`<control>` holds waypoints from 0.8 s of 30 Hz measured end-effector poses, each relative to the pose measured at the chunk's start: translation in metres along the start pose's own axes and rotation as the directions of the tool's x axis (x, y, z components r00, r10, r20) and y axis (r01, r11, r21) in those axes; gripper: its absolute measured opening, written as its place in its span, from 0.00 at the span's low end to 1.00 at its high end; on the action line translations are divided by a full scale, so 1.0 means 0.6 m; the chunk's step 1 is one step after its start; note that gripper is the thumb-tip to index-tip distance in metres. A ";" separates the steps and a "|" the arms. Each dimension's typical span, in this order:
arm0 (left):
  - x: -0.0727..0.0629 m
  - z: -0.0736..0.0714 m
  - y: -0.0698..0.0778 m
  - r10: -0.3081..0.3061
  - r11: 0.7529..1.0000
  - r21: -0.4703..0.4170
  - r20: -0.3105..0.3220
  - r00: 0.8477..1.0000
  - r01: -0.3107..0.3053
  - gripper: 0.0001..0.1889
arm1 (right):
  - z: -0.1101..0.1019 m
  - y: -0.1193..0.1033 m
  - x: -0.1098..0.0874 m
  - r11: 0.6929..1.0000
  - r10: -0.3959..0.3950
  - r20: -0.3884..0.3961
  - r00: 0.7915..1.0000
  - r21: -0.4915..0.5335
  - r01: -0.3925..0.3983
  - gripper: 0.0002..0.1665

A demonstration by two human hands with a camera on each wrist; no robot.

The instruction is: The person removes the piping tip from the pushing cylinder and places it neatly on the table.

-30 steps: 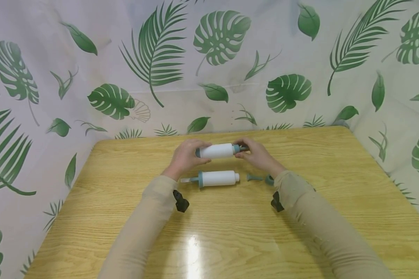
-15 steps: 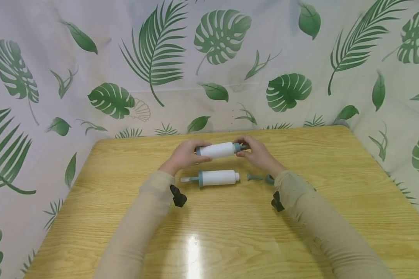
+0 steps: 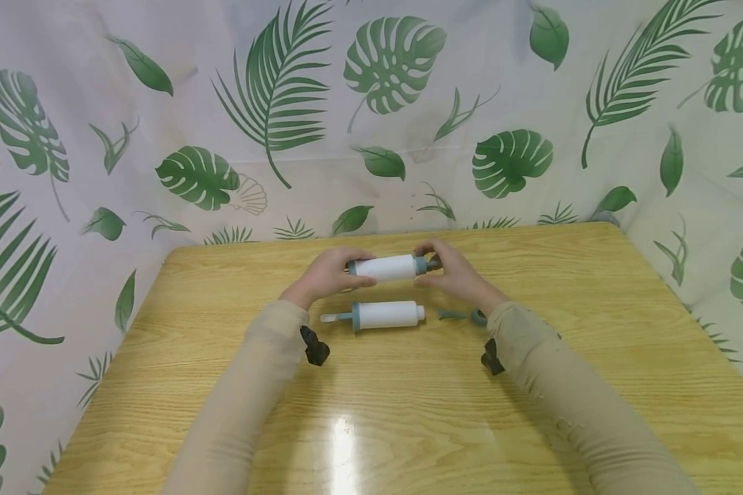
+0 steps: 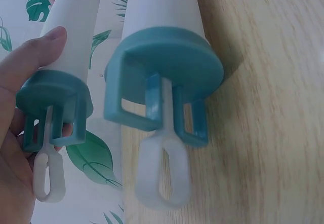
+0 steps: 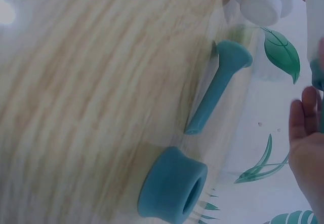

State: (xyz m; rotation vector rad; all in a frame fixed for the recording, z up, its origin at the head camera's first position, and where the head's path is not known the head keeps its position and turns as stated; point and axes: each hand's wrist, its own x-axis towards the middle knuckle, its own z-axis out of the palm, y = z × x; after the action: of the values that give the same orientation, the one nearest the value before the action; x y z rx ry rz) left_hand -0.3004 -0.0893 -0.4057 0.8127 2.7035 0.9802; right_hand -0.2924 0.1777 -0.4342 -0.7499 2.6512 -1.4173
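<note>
My left hand [image 3: 325,276] grips a white syringe-like tube [image 3: 385,268] at its left end, held above the table. In the left wrist view its teal end cap [image 4: 53,89] has loop handles, and a pale plunger ring [image 4: 49,178] sticks out. My right hand [image 3: 455,276] curls fingers and thumb round the teal collar [image 3: 420,265] and dark nozzle at the other end. Below lies a second, similar tube [image 3: 389,315], its plunger pointing left and its white neck bare. To its right are a teal flared nozzle [image 5: 217,87] and a teal ring collar [image 5: 169,186].
The wood-grain table [image 3: 402,412] reaches back to a white curtain [image 3: 433,62] printed with green leaves. A black wrist camera [image 3: 314,347] sits on the left forearm, another black camera [image 3: 492,357] on the right.
My left hand and forearm have shifted slightly left. The right thumb has dropped lower, spreading from the fingers around the collar. The things on the table have stayed put.
</note>
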 end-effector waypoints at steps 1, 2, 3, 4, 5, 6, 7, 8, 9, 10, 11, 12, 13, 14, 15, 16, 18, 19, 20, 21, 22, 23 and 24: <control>0.000 0.000 -0.001 0.006 1.000 0.010 -0.002 1.000 -0.006 0.25 | -0.001 0.000 -0.001 1.000 0.011 0.017 1.000 0.000 -0.011 0.31; 0.001 0.000 -0.002 0.012 1.000 0.023 -0.004 1.000 -0.012 0.26 | -0.002 -0.001 -0.003 1.000 0.027 0.033 0.999 -0.001 -0.027 0.32; 0.001 0.000 -0.003 0.016 0.999 0.033 -0.006 1.000 -0.016 0.26 | -0.003 -0.001 -0.004 0.999 0.045 0.047 0.998 -0.012 -0.045 0.31; 0.001 0.000 -0.004 0.021 0.999 0.040 -0.008 1.000 -0.021 0.26 | -0.004 -0.003 -0.005 0.998 0.064 0.059 0.996 -0.025 -0.063 0.30; 0.001 0.001 -0.005 0.025 0.999 0.047 -0.011 1.000 -0.025 0.26 | -0.005 -0.003 -0.007 0.996 0.079 0.067 0.995 -0.040 -0.077 0.28; 0.000 0.001 -0.006 0.029 0.998 0.051 -0.013 0.999 -0.028 0.26 | -0.005 -0.004 -0.008 0.995 0.093 0.072 0.993 -0.049 -0.090 0.26; 0.000 0.001 -0.006 0.032 0.998 0.054 -0.014 0.999 -0.031 0.26 | -0.006 -0.004 -0.009 0.994 0.101 0.073 0.992 -0.055 -0.098 0.25; 0.000 0.001 -0.007 0.034 0.998 0.055 -0.015 0.999 -0.033 0.26 | -0.006 -0.004 -0.009 0.993 0.105 0.073 0.992 -0.053 -0.102 0.23; -0.001 0.001 -0.007 0.036 0.998 0.054 -0.016 0.999 -0.035 0.26 | -0.006 -0.004 -0.009 0.993 0.104 0.071 0.992 -0.054 -0.101 0.23; -0.001 0.000 -0.006 0.037 0.998 0.057 -0.017 0.999 -0.036 0.26 | -0.006 -0.004 -0.009 0.994 0.097 0.068 0.993 -0.048 -0.094 0.22; -0.001 0.000 -0.006 0.037 0.998 0.057 -0.017 0.999 -0.035 0.26 | -0.006 -0.004 -0.009 0.995 0.088 0.064 0.994 -0.043 -0.086 0.22; -0.001 0.000 -0.006 0.035 0.998 0.057 -0.017 0.999 -0.034 0.26 | -0.006 -0.003 -0.008 0.996 0.080 0.059 0.995 -0.035 -0.078 0.22; -0.001 0.000 -0.006 0.033 0.998 0.057 -0.017 0.999 -0.032 0.26 | -0.006 -0.003 -0.008 0.997 0.072 0.052 0.996 -0.030 -0.070 0.22; -0.001 0.000 -0.005 0.029 0.998 0.053 -0.016 0.999 -0.028 0.26 | -0.005 -0.002 -0.008 0.998 0.062 0.043 0.997 -0.025 -0.061 0.22; -0.001 -0.001 -0.005 0.026 0.998 0.051 -0.015 1.000 -0.025 0.26 | -0.005 -0.001 -0.008 0.998 0.054 0.033 0.998 -0.022 -0.053 0.22; -0.001 -0.001 -0.004 0.023 0.998 0.051 -0.014 1.000 -0.022 0.26 | -0.005 -0.001 -0.008 0.999 0.049 0.026 0.998 -0.015 -0.049 0.22; -0.001 -0.001 -0.003 0.019 0.999 0.046 -0.010 1.000 -0.019 0.26 | -0.004 -0.001 -0.009 0.999 0.038 0.011 0.999 -0.007 -0.038 0.22; -0.001 -0.001 -0.003 0.018 0.999 0.044 -0.008 1.000 -0.017 0.26 | -0.004 0.000 -0.009 0.999 0.031 0.005 1.000 -0.006 -0.031 0.22; -0.001 -0.001 -0.003 0.016 0.999 0.041 -0.006 1.000 -0.016 0.26 | -0.003 0.000 -0.009 1.000 0.025 -0.002 1.000 -0.005 -0.025 0.23; -0.001 -0.001 -0.002 0.017 0.999 0.039 -0.006 1.000 -0.017 0.26 | -0.003 0.000 -0.009 1.000 0.020 -0.006 1.000 -0.003 -0.020 0.23; -0.001 -0.001 -0.002 0.017 0.999 0.037 -0.006 1.000 -0.017 0.25 | -0.003 0.000 -0.010 1.000 0.014 -0.011 1.000 -0.005 -0.014 0.23; -0.001 -0.001 -0.002 0.019 0.999 0.033 -0.006 1.000 -0.019 0.25 | -0.002 0.000 -0.010 1.000 0.006 -0.016 1.000 -0.006 -0.007 0.23; -0.001 -0.001 -0.002 0.022 0.999 0.031 -0.007 1.000 -0.022 0.25 | -0.002 0.000 -0.010 1.000 0.003 -0.020 1.000 -0.009 -0.003 0.23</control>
State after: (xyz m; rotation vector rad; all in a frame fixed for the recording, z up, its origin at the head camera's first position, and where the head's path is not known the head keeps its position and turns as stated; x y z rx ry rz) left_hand -0.3009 -0.0909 -0.4061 0.8477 2.7282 0.9493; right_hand -0.2871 0.1813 -0.4344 -0.7360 2.6739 -1.4214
